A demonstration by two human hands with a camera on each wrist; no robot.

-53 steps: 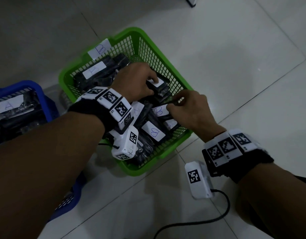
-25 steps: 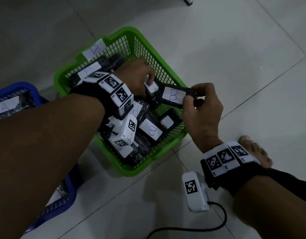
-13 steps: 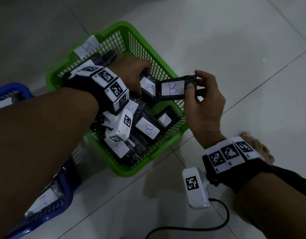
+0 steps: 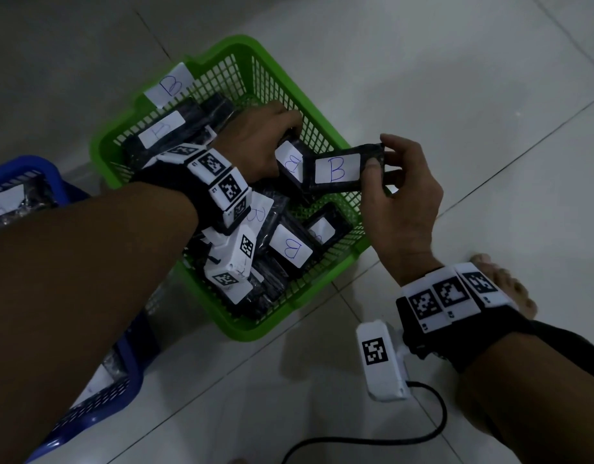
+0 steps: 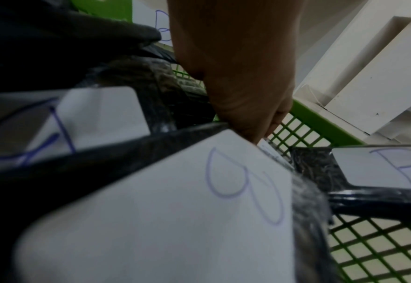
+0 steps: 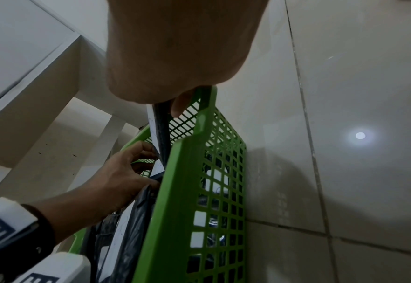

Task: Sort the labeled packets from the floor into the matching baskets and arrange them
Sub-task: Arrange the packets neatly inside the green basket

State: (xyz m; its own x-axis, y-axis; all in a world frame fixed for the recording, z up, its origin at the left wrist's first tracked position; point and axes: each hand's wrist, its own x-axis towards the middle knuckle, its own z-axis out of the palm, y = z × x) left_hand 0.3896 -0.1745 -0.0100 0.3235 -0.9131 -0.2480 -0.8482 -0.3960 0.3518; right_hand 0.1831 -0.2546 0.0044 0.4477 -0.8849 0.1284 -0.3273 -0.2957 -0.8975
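A green mesh basket (image 4: 325,123) tagged "B" holds several black packets with white "B" labels. My right hand (image 4: 394,195) pinches one black packet (image 4: 342,169) by its right end and holds it level above the basket's right side, label up. My left hand (image 4: 258,142) reaches into the basket and grips another "B" packet (image 4: 290,160), tilted on edge just left of the lifted one. In the left wrist view that label (image 5: 175,201) fills the frame below my fingers (image 5: 243,107). The right wrist view shows the held packet (image 6: 161,122) edge-on over the basket rim (image 6: 204,118).
A blue basket (image 4: 31,169) with "A" packets stands at the left, partly under my left forearm. White tiled floor lies to the right and front. A bare foot (image 4: 503,279) rests near my right wrist, and a black cable (image 4: 389,440) trails on the floor. White furniture (image 6: 30,76) stands behind.
My right hand lifted a "B" packet out of the basket and raised it above the right rim. My left hand has tipped its packet up on edge.
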